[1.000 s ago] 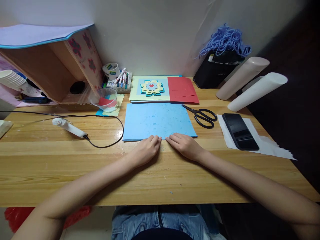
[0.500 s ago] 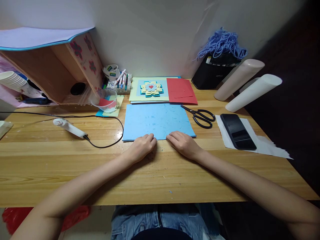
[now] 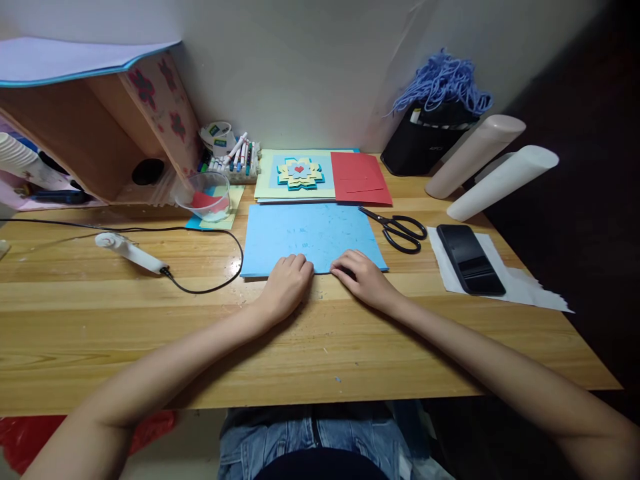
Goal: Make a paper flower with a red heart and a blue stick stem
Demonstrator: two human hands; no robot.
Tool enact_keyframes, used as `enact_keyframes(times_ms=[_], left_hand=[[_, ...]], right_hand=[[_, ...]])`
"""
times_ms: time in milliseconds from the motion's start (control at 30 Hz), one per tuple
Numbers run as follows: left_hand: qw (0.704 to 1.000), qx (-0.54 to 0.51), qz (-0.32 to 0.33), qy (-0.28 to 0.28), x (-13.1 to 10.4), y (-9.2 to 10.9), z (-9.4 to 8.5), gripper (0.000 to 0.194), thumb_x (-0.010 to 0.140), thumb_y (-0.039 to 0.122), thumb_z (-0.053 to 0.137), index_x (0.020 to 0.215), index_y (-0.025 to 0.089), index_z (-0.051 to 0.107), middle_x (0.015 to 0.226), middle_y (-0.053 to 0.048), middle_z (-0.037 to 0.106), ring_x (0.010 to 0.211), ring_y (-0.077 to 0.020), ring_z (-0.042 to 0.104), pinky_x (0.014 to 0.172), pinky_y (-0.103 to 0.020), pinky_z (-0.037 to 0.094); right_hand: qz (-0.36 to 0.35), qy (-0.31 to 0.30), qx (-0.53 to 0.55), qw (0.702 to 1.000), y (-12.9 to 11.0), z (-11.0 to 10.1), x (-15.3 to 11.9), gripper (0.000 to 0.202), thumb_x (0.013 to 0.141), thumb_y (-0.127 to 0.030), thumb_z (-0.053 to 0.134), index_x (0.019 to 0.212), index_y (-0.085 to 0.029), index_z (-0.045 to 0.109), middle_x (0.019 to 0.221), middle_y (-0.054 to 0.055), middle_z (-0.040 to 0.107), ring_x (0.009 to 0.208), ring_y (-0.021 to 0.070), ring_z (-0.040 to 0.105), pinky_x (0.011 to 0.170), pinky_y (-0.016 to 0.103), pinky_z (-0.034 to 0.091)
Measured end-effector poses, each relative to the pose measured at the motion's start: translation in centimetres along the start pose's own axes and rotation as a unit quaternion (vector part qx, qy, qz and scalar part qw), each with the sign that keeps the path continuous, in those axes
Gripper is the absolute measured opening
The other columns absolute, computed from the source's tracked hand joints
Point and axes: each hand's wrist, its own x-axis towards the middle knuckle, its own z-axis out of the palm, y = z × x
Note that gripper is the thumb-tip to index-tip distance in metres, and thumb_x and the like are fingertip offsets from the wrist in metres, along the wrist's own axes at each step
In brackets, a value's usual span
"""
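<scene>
Right hand (image 3: pixel 363 280), centre of frame: thumb and forefinger pinching the near edge of a blue sheet (image 3: pixel 320 230), a small gap arching behind the tips. Left hand (image 3: pixel 289 285), just beside it: fingers bent together over the same edge, thumb out of sight; whether it pinches or only presses, cannot tell.

Sheet lies flat mid-frame, long side towards the person, faint darker marks on its face. Edge looks layered: perhaps several sheets or one folded. Judgement: light, fairly stiff, able to bend and crease; layers may slide on each other. Best hold is on the near edge, thumb under, fingertips flat above, a hand towards each corner to keep it square.

Just right of the sheet, scissors (image 3: pixel 387 221), blades towards its far corner. Directly above, red card (image 3: pixel 361 175) beside a layered paper flower (image 3: pixel 299 179). Centre right, phone (image 3: pixel 470 259) on torn white paper (image 3: pixel 525 287). Centre left, white corded tool (image 3: pixel 135 255), well apart from the hands. Small scraps below the fingers on the wooden table (image 3: pixel 400 360).
</scene>
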Motion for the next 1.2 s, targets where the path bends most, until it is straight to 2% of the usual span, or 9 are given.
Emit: enact_keyframes(times_ms=[200,433,567,733,933,1067,1200], left_hand=[[0.996,-0.069,-0.059,-0.008,0.4,-0.4,0.5,0.016,0.088,0.019,0.041,0.085,0.015,0.055,0.082,-0.006,0.055,0.076,-0.0182,0.05,0.065,-0.029,0.04],[0.978,-0.161,-0.135,-0.013,0.4,-0.5,-0.1,0.014,0.086,0.027,0.049,0.084,0.015,0.056,0.084,-0.006,0.06,0.081,-0.0184,0.054,0.068,-0.029,0.041],[0.963,-0.2,-0.174,-0.045,0.9,-0.8,-0.9,0.014,0.082,0.03,0.054,0.079,0.017,0.057,0.081,-0.005,0.063,0.074,-0.0167,0.056,0.063,-0.028,0.04],[0.958,-0.167,-0.205,-0.11,2.2,-1.4,-1.8,0.017,0.077,0.035,0.058,0.075,0.019,0.061,0.077,-0.004,0.065,0.069,-0.0174,0.057,0.057,-0.027,0.036],[0.952,-0.169,-0.182,-0.18,3.6,-2.3,-2.4,0.018,0.073,0.036,0.061,0.073,0.018,0.062,0.076,-0.005,0.066,0.068,-0.0169,0.056,0.054,-0.025,0.034],[0.954,-0.163,-0.185,-0.173,3.5,-2.2,-2.6,0.016,0.074,0.034,0.059,0.073,0.018,0.061,0.078,-0.005,0.067,0.069,-0.0175,0.057,0.053,-0.025,0.033],[0.964,-0.148,-0.158,-0.155,3.3,-1.7,-2.5,0.009,0.075,0.025,0.055,0.076,0.018,0.062,0.08,-0.005,0.066,0.072,-0.018,0.057,0.054,-0.025,0.034]], right_hand=[[0.084,-0.007,0.06,0.995,0.1,-0.4,0.7,0.007,0.081,-0.018,0.056,0.074,-0.018,0.058,0.074,0.003,0.059,0.072,0.0151,0.052,0.066,0.028,0.041],[0.092,0.024,0.065,0.993,0.9,-0.4,0.7,0.011,0.077,-0.026,0.062,0.07,-0.018,0.06,0.069,0.001,0.054,0.063,0.0122,0.049,0.058,0.025,0.039],[0.119,0.024,0.079,0.989,1.3,-0.5,0.8,0.016,0.073,-0.031,0.065,0.066,-0.018,0.06,0.062,-0.002,0.051,0.056,0.0108,0.047,0.053,0.023,0.037],[0.128,0.022,0.068,0.989,1.9,-0.6,1.2,0.023,0.071,-0.039,0.066,0.064,-0.018,0.058,0.06,-0.002,0.05,0.055,0.0108,0.045,0.051,0.023,0.034],[0.108,0.003,0.029,0.994,2.3,-1.2,1.5,0.031,0.067,-0.04,0.07,0.057,-0.017,0.051,0.059,-0.002,0.048,0.055,0.0108,0.044,0.051,0.023,0.033],[0.041,-0.014,0.061,0.997,2.9,-2.6,-0.1,0.018,0.077,-0.032,0.062,0.068,-0.018,0.059,0.071,0.002,0.056,0.066,0.0136,0.052,0.063,0.027,0.042],[-0.007,0.017,0.029,0.999,3.5,-3.6,-2.0,0.013,0.085,-0.024,0.052,0.079,-0.019,0.062,0.081,0.005,0.06,0.077,0.0168,0.055,0.071,0.032,0.044]])
